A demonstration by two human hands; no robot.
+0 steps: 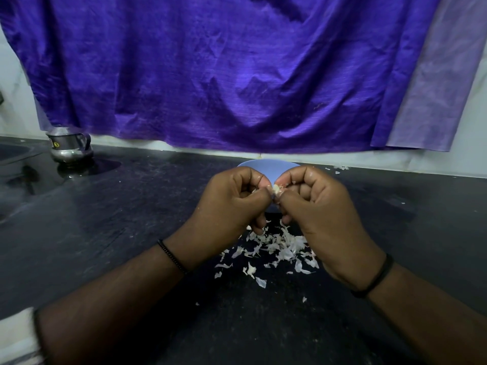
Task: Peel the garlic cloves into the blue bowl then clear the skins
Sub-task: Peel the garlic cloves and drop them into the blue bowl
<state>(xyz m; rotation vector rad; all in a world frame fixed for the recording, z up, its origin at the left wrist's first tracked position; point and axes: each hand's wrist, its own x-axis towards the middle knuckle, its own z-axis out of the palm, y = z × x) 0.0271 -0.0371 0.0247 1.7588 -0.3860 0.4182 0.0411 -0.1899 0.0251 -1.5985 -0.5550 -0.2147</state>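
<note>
Both hands meet over the blue bowl [263, 168]: left hand [232, 201] and right hand [320, 206] pinch one garlic clove [276, 190] between fingertips. Best to pick at the loose edge, letting flakes join the skins [276, 246] (already plentiful) below.

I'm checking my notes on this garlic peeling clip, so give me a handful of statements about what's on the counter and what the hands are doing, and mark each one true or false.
1. Both the left hand and the right hand pinch one garlic clove between them. True.
2. The blue bowl sits nearer the person than the hands. False: it lies beyond them, close to the wall.
3. Loose garlic skins are scattered on the dark counter below the hands. True.
4. A metal jug stands on the counter at the far right. False: it stands at the far left.
5. A purple cloth hangs behind the counter. True.
</note>
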